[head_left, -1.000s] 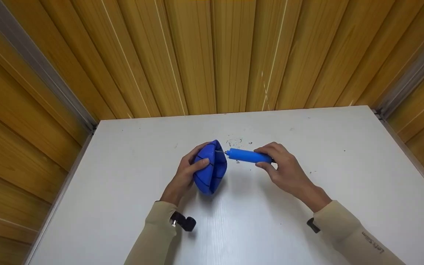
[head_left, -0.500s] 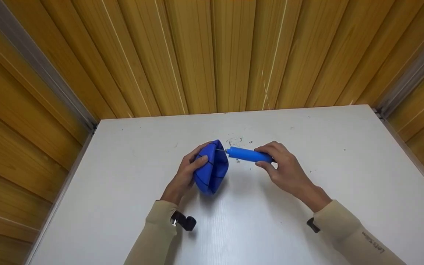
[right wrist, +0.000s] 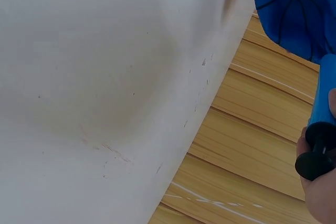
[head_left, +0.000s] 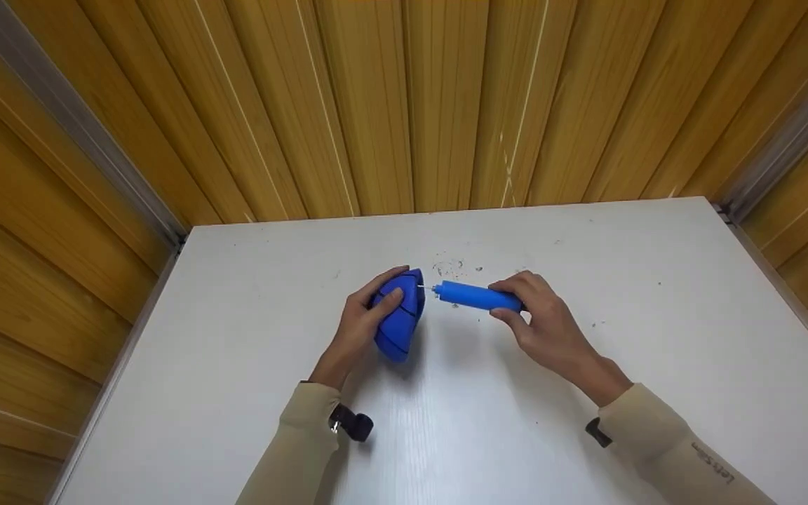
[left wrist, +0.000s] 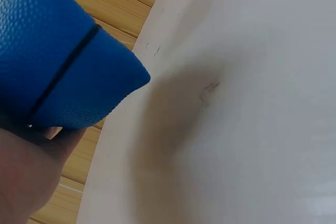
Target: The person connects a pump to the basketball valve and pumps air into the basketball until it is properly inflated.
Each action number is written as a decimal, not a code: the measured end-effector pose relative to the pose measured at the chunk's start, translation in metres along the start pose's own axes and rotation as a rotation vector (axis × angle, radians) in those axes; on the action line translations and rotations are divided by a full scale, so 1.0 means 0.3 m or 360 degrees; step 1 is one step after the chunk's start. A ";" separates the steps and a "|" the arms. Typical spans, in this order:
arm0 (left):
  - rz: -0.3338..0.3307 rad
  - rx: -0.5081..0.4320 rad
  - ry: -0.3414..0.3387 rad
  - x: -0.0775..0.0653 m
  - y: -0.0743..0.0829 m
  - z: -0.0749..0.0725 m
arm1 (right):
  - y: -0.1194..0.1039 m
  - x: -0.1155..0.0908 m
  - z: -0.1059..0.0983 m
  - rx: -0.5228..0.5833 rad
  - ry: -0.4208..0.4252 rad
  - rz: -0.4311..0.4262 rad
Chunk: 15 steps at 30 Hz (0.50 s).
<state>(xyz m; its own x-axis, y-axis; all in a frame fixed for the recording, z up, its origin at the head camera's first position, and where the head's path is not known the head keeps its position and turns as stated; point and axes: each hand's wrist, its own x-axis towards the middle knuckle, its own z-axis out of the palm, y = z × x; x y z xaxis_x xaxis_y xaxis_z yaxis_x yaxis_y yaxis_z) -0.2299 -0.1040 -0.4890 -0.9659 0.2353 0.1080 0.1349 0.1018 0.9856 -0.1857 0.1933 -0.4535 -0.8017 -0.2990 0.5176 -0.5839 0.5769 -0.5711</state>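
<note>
A deflated blue ball (head_left: 398, 324) with black lines, folded in on itself, is gripped by my left hand (head_left: 358, 322), the thumb pressed on its near side. In the left wrist view the ball (left wrist: 79, 61) shows a pebbled skin and a dark seam. My right hand (head_left: 541, 319) holds a light blue hand pump (head_left: 477, 295) between thumb and fingers near its rear end. From the pump's front a thin needle (head_left: 428, 287) reaches to the ball's upper edge; how deep it sits cannot be told. The pump's black handle (right wrist: 315, 163) is pushed close to the barrel.
Both hands are above a white table (head_left: 236, 393) with small dark scuffs (head_left: 448, 268) near its middle. Yellow wood-look panels (head_left: 376, 105) stand behind it and at both sides. Each wrist carries a black camera strap (head_left: 351, 422).
My left hand has turned the ball, so its folded hollow now faces away and hardly shows. The pump has shifted very slightly right, with more of the needle in sight.
</note>
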 end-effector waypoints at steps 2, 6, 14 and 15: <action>0.0017 0.0022 0.0008 -0.001 -0.003 0.001 | -0.001 -0.004 0.003 -0.0008 0.0004 -0.0013; 0.0048 0.0031 0.0012 -0.005 -0.019 0.002 | -0.002 -0.014 0.012 -0.0027 -0.0003 -0.0016; 0.0067 -0.0027 0.0037 -0.011 -0.025 0.002 | -0.020 -0.018 0.020 -0.0059 -0.0010 0.0017; 0.0067 -0.0026 0.0038 -0.011 -0.026 0.002 | -0.023 -0.018 0.020 -0.0068 -0.0009 0.0015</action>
<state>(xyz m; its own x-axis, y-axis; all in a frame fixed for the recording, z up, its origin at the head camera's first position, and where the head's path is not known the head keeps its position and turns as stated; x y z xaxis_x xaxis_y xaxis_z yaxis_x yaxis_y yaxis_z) -0.2276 -0.1051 -0.4971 -0.9645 0.2157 0.1523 0.1722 0.0766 0.9821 -0.1782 0.1862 -0.4561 -0.8077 -0.2977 0.5089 -0.5707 0.6115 -0.5480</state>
